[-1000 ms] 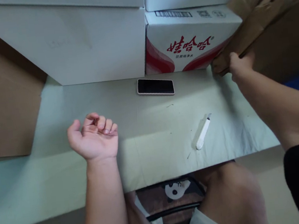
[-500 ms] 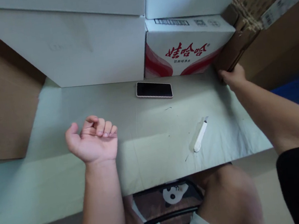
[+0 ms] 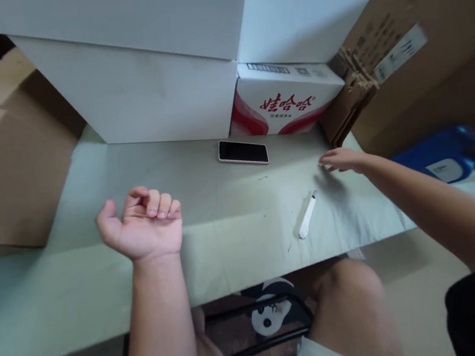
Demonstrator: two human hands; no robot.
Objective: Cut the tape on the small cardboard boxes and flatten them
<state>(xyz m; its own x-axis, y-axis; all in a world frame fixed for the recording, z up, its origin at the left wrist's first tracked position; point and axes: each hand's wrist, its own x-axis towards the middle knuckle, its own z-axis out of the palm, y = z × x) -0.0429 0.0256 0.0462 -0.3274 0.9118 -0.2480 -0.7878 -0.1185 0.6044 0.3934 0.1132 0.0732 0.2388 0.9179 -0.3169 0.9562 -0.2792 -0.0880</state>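
Observation:
My left hand (image 3: 143, 227) rests palm up over the left part of the table, thumb apart and fingers loosely curled, with nothing in it. My right hand (image 3: 342, 159) reaches in above the cloth with its fingers stretched out and holds nothing. Just in front of its fingers stand flattened brown cardboard pieces (image 3: 348, 109), on edge. Below and left of that hand lies a white utility knife (image 3: 308, 215) with its blade end pointing away from me. Farther back a smartphone (image 3: 243, 152) lies face up, its screen dark.
Large white boxes (image 3: 136, 92) stand along the back. Beside them is a red-and-white carton (image 3: 286, 100) with upside-down print. Brown cardboard boxes flank both sides, one at the left (image 3: 16, 176). A blue object (image 3: 438, 159) is at the right. Pale green cloth (image 3: 229, 248) covers the table.
My right hand has let go of the flattened cardboard and moved toward me and left, its fingers now stretched out. My left hand is nearly unchanged. The view has shifted to the right.

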